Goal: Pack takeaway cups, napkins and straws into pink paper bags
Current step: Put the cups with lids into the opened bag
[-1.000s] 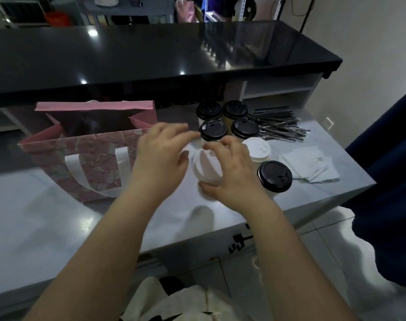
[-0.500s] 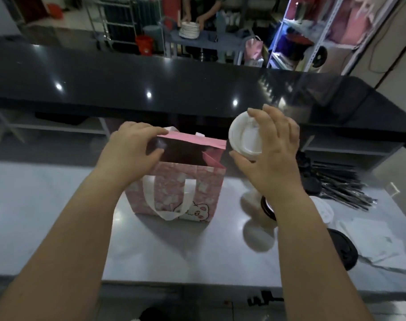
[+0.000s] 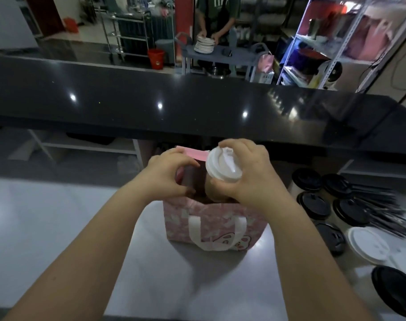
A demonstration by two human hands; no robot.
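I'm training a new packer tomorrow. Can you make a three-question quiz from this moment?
1. True or false: the right hand holds a white-lidded cup at the mouth of the bag.
2. What does the left hand do?
A. holds the bag's rim open
B. picks up straws
C. rests flat on the counter
3. Fill in: the straws lie to the ____ of the bag.

Key: 1 true; 2 A; 3 right.
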